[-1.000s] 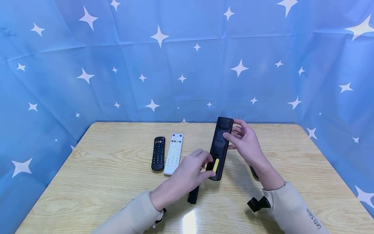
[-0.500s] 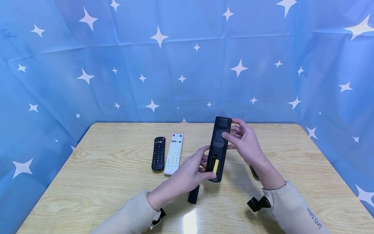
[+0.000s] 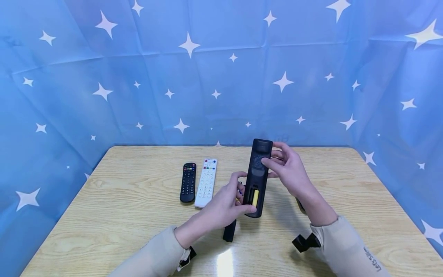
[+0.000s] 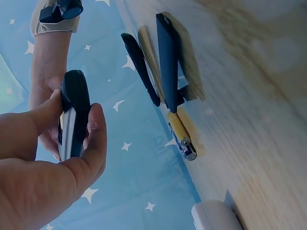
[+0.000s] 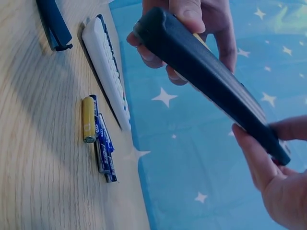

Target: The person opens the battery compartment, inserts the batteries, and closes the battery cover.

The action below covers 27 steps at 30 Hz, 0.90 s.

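In the head view, a black remote control is held up over the table with its back facing me and its battery bay uncovered. One yellow battery lies in the bay beside a dark slot. My left hand holds the lower end, its thumb at the bay and fingers behind. My right hand grips the upper part between thumb and fingers. On the table, a black battery cover lies partly hidden below my left hand. Several loose batteries, a yellow one and blue ones, show in the right wrist view.
Left of my hands lie a small black remote and a white remote. Another dark remote is mostly hidden by my right forearm. A blue star-patterned cloth hangs behind the wooden table.
My left fingers have moved off the battery bay to behind the remote, with the thumb at its lower end. The remote has shifted slightly left and down.
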Each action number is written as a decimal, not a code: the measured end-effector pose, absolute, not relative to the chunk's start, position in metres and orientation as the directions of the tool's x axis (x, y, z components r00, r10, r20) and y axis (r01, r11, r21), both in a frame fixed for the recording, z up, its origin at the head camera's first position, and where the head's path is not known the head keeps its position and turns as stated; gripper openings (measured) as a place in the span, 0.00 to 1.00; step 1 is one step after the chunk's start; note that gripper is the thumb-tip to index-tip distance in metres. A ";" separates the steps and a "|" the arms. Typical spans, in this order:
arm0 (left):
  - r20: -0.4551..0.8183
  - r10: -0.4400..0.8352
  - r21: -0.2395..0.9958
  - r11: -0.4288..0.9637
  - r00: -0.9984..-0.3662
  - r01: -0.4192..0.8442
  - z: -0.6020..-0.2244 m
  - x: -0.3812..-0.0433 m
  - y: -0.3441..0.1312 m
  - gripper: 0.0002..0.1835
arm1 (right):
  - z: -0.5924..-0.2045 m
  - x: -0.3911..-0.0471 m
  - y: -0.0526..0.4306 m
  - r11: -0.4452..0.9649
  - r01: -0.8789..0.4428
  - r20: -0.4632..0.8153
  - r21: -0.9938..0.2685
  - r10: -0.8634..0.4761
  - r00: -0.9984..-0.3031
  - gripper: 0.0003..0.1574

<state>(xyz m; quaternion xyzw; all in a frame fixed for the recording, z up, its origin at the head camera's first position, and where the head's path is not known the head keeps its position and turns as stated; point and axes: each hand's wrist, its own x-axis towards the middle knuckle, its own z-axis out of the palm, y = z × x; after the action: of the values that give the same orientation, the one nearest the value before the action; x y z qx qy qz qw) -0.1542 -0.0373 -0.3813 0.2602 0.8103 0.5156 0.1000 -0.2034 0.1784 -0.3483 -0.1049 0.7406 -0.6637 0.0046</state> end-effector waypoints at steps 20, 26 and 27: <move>0.003 0.472 0.930 0.322 -0.882 0.176 -0.389 -0.160 -0.034 0.35 | -0.348 -0.203 0.175 0.100 -0.173 0.153 -0.980 -0.184 -0.971 0.37; 0.003 0.524 0.935 0.300 -0.852 0.187 -0.393 -0.166 -0.037 0.33 | -0.350 -0.205 0.179 0.109 -0.167 0.145 -0.980 -0.186 -0.972 0.37; 0.004 0.542 0.934 0.299 -0.840 0.197 -0.394 -0.167 -0.039 0.33 | -0.351 -0.206 0.180 0.110 -0.164 0.142 -0.980 -0.188 -0.972 0.37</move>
<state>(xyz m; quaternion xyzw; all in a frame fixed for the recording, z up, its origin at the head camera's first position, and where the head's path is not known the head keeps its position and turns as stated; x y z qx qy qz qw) -0.1670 -0.0388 -0.3937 0.2337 0.7900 0.5442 0.1586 -0.2057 0.1803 -0.3507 -0.1180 0.7450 -0.6564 0.0089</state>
